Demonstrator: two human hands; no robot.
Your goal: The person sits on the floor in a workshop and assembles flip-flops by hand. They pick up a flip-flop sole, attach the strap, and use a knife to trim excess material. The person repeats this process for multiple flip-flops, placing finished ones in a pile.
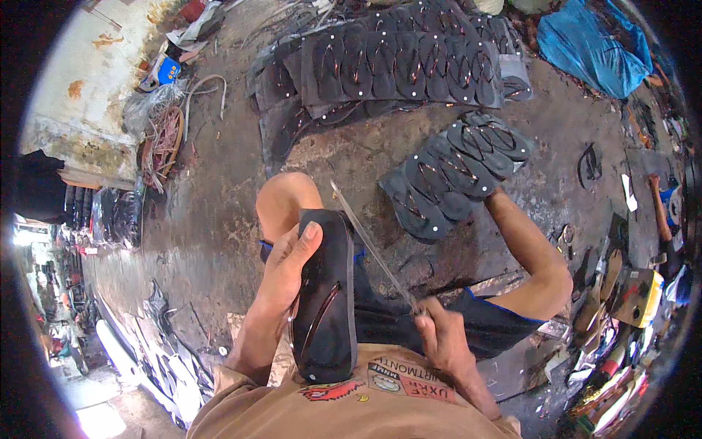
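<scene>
My left hand [287,261] grips a black flip-flop [333,307] near its upper end, thumb lying across the sole's face. The flip-flop stands lengthwise in front of my shirt, its shiny brown strap facing me. In my right hand [444,338], closed in a fist, is the handle end of a long thin knife [373,249]. Its blade slants up and left, the tip beyond the flip-flop's upper right edge. Between blade and flip-flop there is a visible gap at the hand end; whether they touch higher up I cannot tell.
A sheet of joined black flip-flops [453,175] lies on the floor beside my right leg. Stacked rows of similar flip-flops [398,66] lie farther off. A blue plastic bag [596,47] is at far right, a loose black strap [589,166] nearer. Scraps and tools clutter the right side.
</scene>
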